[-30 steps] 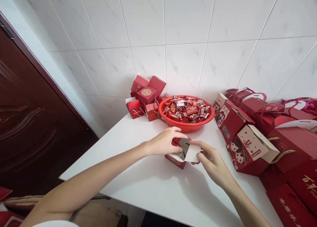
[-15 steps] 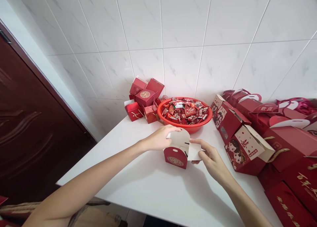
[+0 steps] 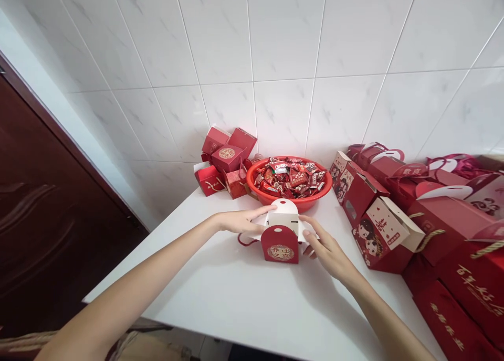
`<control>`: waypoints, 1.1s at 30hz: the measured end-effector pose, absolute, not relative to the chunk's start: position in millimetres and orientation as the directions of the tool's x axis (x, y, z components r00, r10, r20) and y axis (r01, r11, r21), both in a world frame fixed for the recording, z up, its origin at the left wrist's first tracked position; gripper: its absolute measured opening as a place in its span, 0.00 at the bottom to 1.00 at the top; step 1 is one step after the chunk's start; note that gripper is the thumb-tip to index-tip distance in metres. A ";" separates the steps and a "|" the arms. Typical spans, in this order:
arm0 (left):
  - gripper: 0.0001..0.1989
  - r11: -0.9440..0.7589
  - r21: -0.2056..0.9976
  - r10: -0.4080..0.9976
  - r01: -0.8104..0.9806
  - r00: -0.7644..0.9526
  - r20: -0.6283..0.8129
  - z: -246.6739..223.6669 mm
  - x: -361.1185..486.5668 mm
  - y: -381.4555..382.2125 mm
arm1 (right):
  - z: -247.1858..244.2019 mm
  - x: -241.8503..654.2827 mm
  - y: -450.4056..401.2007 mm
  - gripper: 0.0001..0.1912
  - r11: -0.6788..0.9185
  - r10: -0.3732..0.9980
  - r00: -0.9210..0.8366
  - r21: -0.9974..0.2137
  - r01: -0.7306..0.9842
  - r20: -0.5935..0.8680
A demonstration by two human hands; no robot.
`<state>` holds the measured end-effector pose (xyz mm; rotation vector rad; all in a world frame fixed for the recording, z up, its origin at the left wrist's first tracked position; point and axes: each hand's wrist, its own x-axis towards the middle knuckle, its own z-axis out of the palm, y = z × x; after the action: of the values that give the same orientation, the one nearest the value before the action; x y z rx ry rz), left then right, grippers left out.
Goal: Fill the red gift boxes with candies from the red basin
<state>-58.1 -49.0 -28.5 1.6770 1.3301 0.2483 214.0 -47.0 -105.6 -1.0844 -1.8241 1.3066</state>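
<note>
A small red candy box [image 3: 280, 247] with a gold emblem stands upright on the white table, its top open. Its front and back panels are rounded with a hole in each, and its pale side flaps stick outward. My left hand [image 3: 241, 221] grips the left flap, index finger stretched toward the back panel. On the other side, my right hand [image 3: 323, 245] holds the right flap between thumb and fingers. A dark red cord loop [image 3: 246, 241] lies under the left flap. Right behind the box sits a red basin [image 3: 252, 178] full of wrapped candies [image 3: 298, 178].
Several small red boxes [image 3: 227, 158] are piled at the back left against the tiled wall [image 3: 283, 109]. Many larger red gift boxes [image 3: 444, 222] crowd the right side, one with a cartoon couple [image 3: 369, 235]. A dark red door [image 3: 51, 209] stands left of the table [image 3: 236, 298].
My left hand has moved from the back panel's upper edge down to the left flap, which now sticks outward. The box has turned slightly to face me. My right hand stays at the right flap.
</note>
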 end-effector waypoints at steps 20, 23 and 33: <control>0.58 0.019 0.830 0.730 0.557 0.559 -0.392 -35.6 -54.8 -49.4 | -96.7 211.6 7.9 0.26 0.228 0.787 -0.600 -0.971 0.070 0.142; 0.55 -0.037 0.816 0.775 0.577 0.533 -0.341 -41.8 -54.4 -43.1 | -101.8 212.1 12.9 0.25 0.228 0.831 -0.534 -0.971 0.074 0.154; 0.43 -0.231 0.591 0.867 0.773 0.439 -0.235 -9.8 -66.8 -28.5 | -92.3 222.0 15.5 0.22 0.460 0.861 -0.354 -0.855 0.239 0.364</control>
<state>-66.8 -28.5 -9.8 2.0435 1.3720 0.1860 222.0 15.5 -92.3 -0.9291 -1.8435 0.9051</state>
